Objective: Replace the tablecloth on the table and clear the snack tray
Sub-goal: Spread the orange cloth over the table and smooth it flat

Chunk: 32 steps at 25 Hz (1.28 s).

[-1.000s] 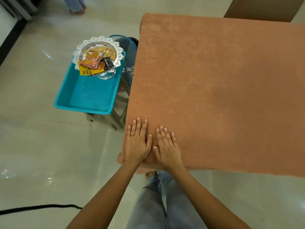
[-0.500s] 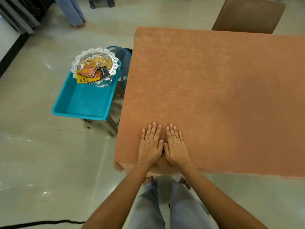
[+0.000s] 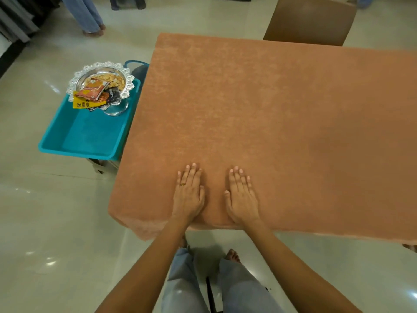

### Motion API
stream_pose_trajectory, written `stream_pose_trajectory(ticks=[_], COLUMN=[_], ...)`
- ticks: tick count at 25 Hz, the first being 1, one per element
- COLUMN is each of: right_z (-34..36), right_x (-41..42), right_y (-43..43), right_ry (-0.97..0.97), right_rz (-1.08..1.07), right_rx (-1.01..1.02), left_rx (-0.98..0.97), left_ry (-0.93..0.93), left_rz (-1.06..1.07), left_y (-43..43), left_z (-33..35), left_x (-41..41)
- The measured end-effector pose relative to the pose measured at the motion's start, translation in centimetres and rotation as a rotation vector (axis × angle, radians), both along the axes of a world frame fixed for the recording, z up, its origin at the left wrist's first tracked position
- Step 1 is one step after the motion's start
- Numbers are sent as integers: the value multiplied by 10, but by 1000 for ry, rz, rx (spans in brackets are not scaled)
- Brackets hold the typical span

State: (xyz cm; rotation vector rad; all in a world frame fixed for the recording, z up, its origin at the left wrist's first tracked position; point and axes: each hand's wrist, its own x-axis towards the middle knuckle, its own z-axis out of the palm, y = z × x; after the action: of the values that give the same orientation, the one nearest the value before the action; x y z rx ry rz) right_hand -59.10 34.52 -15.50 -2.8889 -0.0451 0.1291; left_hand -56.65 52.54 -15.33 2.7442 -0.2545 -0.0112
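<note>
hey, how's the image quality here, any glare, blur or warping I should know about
Head view: bright ceiling-light glare spots on the glossy floor; wide-angle bending bows the tablecloth edges; lighting is soft, with faint shadows under both flat hands; the silver snack tray glints, and packet print is mostly unreadable.

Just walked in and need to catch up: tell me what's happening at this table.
A person is laying an orange-brown tablecloth over the table. Both the left hand and the right hand lie flat on it near the front edge, fingers straight, a small gap between them. Beside the table, a silver snack tray holding snack packets stands in a teal plastic bin. A brown chair stands at the far side.
</note>
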Motion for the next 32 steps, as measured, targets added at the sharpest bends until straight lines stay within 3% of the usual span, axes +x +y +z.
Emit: stream_pose_trajectory(ticks=[6, 11, 13, 17, 20, 27, 32], right_z=[-7, -6, -3, -5, -8, -8, -6], right_x=[-13, -28, -30, -38, -38, -48, -39], right_y=[-46, -135, -130, -97, -114, -204, -165], right_ry=[-31, -46, -68, -40, -59, -52, -52], right_rz=[36, -177, -188, -54, -68, -356, -231], right_rx=[-34, -29, 4, 13, -13, -26, 16], left_rx=[107, 90, 67, 58, 68, 100, 37], left_ry=[21, 5, -7, -13, 4, -23, 4], left_rz=[-74, -14, -21, -280, -254, -224, -337], left_y=[-56, -66, -91, -144, -147, -152, -197], left_z=[-10, -4, 2, 4, -5, -6, 5], left_x=[-18, -19, -18, -15, -17, -18, -9])
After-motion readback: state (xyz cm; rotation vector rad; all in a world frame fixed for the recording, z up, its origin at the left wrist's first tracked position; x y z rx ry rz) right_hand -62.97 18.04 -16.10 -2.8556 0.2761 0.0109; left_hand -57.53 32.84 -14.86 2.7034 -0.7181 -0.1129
